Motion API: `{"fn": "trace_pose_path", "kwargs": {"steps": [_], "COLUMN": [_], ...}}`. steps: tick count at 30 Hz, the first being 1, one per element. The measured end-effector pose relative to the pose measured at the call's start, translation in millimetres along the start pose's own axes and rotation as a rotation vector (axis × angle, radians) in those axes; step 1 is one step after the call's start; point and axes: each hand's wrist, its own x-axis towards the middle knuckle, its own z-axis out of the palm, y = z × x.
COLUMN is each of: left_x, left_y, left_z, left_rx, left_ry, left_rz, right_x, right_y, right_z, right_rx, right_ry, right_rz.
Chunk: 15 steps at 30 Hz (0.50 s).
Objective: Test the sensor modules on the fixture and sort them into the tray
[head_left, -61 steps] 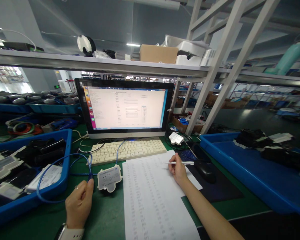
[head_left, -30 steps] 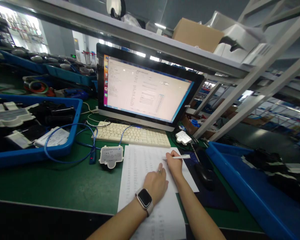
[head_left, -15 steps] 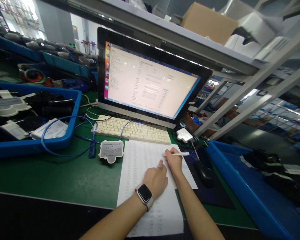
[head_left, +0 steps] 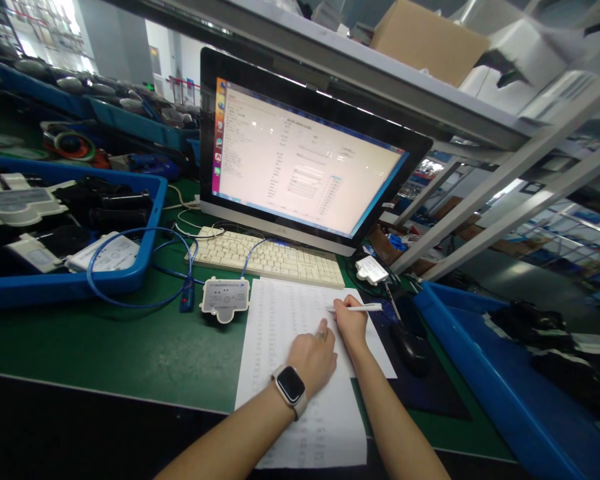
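Note:
A printed sheet of paper [head_left: 285, 320] lies on the green table in front of the keyboard [head_left: 265, 257]. My left hand [head_left: 314, 360], with a watch on the wrist, rests on the sheet, one finger stretched toward the printed rows and the others curled. Just right of it my right hand [head_left: 351, 325] grips a white pen [head_left: 357, 308] whose tip sits over the paper. A small white device [head_left: 224, 298] on a blue cable [head_left: 130, 267] sits left of the sheet.
A lit monitor [head_left: 305, 160] stands behind the keyboard. A blue tray [head_left: 145, 260] with black and white parts is at the left, another blue tray [head_left: 480, 360] at the right. A black mouse [head_left: 407, 347] on a dark pad lies right of the paper.
My left hand left the spot beside the white device and came onto the sheet next to my right hand. The view dropped and tilted. In the last half second little moved.

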Motion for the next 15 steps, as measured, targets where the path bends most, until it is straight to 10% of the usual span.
{"fn": "trace_pose_path", "kwargs": {"steps": [15], "left_x": [-0.5], "left_y": [0.1], "left_z": [-0.6], "left_rx": [0.017], "left_ry": [-0.002], "left_rz": [-0.011], "right_x": [0.0], "right_y": [-1.7], "right_z": [-0.8], "right_rx": [-0.012], "right_ry": [0.024], "right_rz": [-0.033]}}
